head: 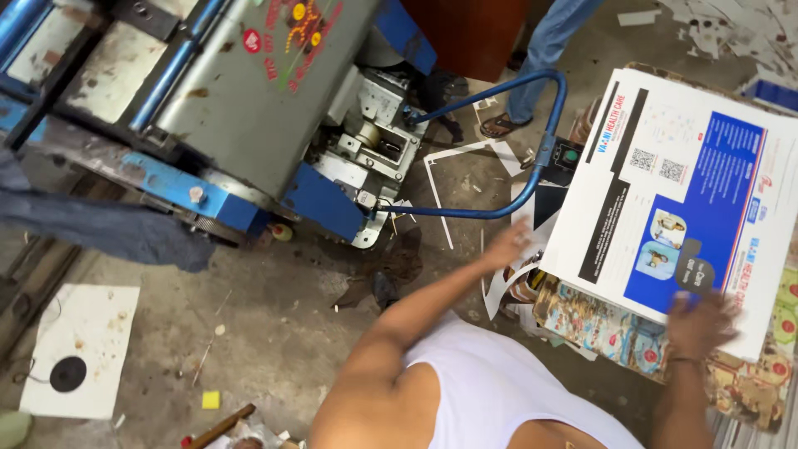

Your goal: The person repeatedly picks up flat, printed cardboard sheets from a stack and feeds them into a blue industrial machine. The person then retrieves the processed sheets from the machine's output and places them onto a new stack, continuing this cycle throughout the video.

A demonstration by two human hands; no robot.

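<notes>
Your white-vested shoulder fills the bottom edge, both arms reaching out to a big printed sheet at 2 o'clock.

You look to be partway through squaring or lifting the top printed sheet [665, 199], white with blue panels, which lies on a stack of colourful printed sheets [598, 320] beside the blue and grey machine [249, 100]. Your right hand [698, 320] rests at the sheet's near edge at 4 o'clock, fingers blurred, so I cannot tell whether the grip is pinching the edge or pressing flat. Your left hand [509, 243] sits at the sheet's left edge at 12 o'clock, arm stretched nearly straight, fingers loosely spread and just touching. Next, I judge, you need a firm hold on both edges so the sheet moves without buckling. Another person's legs [540, 58] stand beyond the machine's blue handle [532, 166].
</notes>
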